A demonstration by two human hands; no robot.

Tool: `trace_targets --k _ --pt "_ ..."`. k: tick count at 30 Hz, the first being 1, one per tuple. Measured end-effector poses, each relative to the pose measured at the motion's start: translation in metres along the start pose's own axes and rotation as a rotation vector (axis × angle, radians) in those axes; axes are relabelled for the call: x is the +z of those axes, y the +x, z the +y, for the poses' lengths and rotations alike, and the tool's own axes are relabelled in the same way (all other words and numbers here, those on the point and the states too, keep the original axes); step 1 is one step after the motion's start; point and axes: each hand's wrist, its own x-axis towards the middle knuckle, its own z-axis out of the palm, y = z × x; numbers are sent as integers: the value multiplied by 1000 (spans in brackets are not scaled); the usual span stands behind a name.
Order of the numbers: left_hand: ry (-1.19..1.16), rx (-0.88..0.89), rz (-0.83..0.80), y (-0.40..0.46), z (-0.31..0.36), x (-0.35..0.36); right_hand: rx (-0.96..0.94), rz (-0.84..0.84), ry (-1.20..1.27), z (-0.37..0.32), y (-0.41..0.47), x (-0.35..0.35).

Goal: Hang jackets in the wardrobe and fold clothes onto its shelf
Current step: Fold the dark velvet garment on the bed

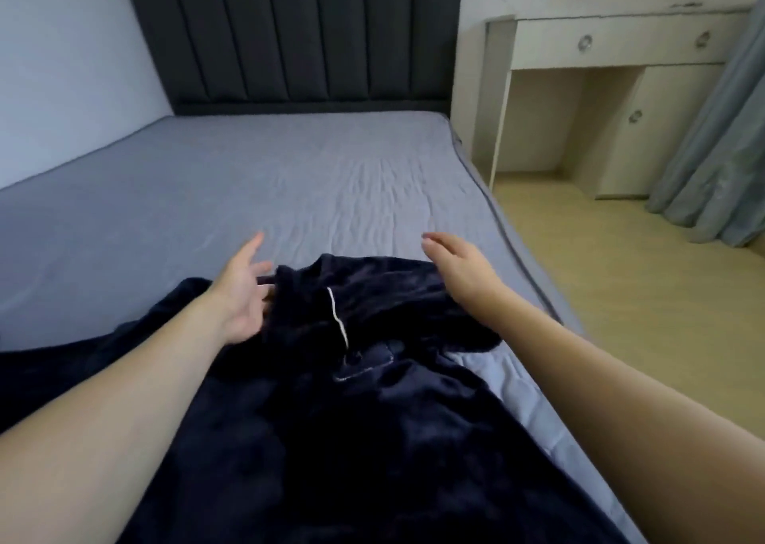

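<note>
— Grey-sheeted bed [289, 179]: dark navy plush garment with white piping [372, 378] lies bunched along its right edge.
— Left hand [242, 291] and right hand [459, 270] spread, holding nothing; slack cloth could slide floorward.

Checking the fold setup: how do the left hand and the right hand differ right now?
The left hand shows its palm, turned inward, fingers against the edge of the dark navy garment. The right hand shows its back, palm down, over the garment's right side; whether it touches is unclear. Both hands are open, gripping nothing, above the bed.
</note>
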Motion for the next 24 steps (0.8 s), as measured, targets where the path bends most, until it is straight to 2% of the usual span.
trace_targets --k 2,4,6,8,12,16,18,20,22,24 --pt "124 -70 -64 1 -18 -4 153 24 -301 36 -4 6" --pt "254 -101 13 6 -36 4 263 -7 -466 70 -15 11" --pt "324 13 192 14 -45 13 294 -19 -569 96 -29 15" --pt "217 139 271 20 -39 17 249 24 -632 111 -34 16" --pt "109 256 337 28 -6 5 140 126 -419 110 -25 24" --pt "67 190 423 30 8 -24 43 269 -414 102 -23 38" --pt "131 197 487 27 6 -36 5 308 -415 97 -20 39" --pt "290 283 582 24 1 -49 -7 281 -304 86 -11 38" --pt "518 333 639 20 -9 -64 119 302 -38 73 0 39" --pt "663 257 670 16 -28 -79 376 330 254 64 2 44"
